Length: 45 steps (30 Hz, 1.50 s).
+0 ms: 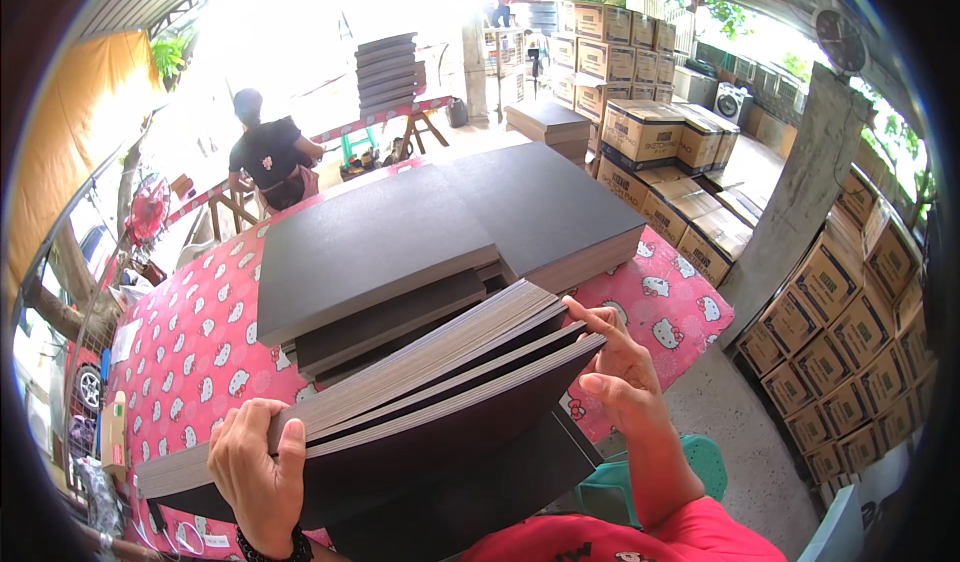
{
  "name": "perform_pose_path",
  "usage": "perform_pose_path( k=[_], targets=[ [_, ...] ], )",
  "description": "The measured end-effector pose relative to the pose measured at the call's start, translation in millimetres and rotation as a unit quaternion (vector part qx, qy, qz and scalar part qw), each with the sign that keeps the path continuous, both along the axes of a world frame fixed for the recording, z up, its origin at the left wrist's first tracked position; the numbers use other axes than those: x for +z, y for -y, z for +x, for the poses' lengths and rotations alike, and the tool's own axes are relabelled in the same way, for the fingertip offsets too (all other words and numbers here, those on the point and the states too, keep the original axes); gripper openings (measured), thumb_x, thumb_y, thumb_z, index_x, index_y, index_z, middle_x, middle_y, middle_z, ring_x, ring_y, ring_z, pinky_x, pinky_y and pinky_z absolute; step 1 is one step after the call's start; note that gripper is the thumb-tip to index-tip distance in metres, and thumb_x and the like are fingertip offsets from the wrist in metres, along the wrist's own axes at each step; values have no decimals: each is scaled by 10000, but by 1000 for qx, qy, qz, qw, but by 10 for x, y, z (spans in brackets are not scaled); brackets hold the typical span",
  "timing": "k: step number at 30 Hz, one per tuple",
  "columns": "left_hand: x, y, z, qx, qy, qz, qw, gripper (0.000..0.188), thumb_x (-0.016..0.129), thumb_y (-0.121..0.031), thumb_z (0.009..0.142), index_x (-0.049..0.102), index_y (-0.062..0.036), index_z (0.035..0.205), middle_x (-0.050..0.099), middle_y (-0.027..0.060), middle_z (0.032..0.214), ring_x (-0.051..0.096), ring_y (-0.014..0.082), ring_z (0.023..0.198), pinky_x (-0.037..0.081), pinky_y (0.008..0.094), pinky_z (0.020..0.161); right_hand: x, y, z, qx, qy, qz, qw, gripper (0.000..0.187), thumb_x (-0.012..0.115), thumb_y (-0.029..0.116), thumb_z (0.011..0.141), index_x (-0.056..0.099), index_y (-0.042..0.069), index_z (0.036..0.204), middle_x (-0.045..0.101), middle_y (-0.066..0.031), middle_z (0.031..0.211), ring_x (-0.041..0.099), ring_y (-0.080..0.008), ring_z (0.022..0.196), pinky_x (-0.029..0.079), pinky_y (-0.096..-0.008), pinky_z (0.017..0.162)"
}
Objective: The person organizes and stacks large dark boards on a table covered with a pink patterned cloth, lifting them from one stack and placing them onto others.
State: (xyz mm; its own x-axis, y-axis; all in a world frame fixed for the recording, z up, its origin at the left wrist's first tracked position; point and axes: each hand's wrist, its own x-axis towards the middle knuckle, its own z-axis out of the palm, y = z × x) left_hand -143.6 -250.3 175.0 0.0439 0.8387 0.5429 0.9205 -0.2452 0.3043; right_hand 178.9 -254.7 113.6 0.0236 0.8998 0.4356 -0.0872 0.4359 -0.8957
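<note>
Pink-clothed table: along its near edge, the left hand grips a tilted stack of dark-covered boards, apparently steadying its parted layers; the right hand, loosely spread, touches the right corner.

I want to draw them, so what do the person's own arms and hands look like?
The left hand is bare, with a dark, beaded-looking bracelet at its wrist. The right hand is bare too, and the right forearm is uncovered below a red sleeve.

Dark stacks block ahead; tablecloth leaves room leftward.
</note>
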Motion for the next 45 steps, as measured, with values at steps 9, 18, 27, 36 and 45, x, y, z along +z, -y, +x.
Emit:
perform_pose_path(
  k=[9,18,27,36,45],
  targets=[
    [52,42,78,14,-1,-16,1000,318,478,-321,831,543,-9,829,538,158,747,519,337,745,384,399,737,58,11,8,10,-14,-11,1000,654,677,129,744,449,11,1346,368,13,1066,331,-36,833,288,-167,651],
    [71,39,70,-1,-1,-30,1000,317,476,-318,831,544,-8,827,533,159,733,522,339,743,381,404,729,34,-27,3,36,-50,-2,998,623,657,147,751,435,21,1320,378,-7,1099,374,-79,989,307,-200,810],
    [8,23,18,-2,-8,-18,1000,301,476,-307,836,539,-13,828,530,159,739,520,338,750,384,406,736,41,28,1,43,-75,-45,995,625,666,174,738,429,27,1297,383,-9,1132,373,-72,985,311,-200,797],
    [28,54,12,0,1,-12,1000,316,485,-323,822,544,-13,829,534,157,736,520,333,744,387,398,735,-22,7,19,58,-112,-38,991,573,646,146,745,441,12,1264,447,-39,1130,414,-54,935,340,-185,765],
    [-8,5,-1,-8,-7,13,1000,295,529,-324,802,581,-34,825,566,123,719,551,301,715,390,385,712,67,-2,-18,7,-99,-51,994,444,634,165,779,509,21,1180,481,-23,1012,439,-49,893,383,-182,720]
  ],
)
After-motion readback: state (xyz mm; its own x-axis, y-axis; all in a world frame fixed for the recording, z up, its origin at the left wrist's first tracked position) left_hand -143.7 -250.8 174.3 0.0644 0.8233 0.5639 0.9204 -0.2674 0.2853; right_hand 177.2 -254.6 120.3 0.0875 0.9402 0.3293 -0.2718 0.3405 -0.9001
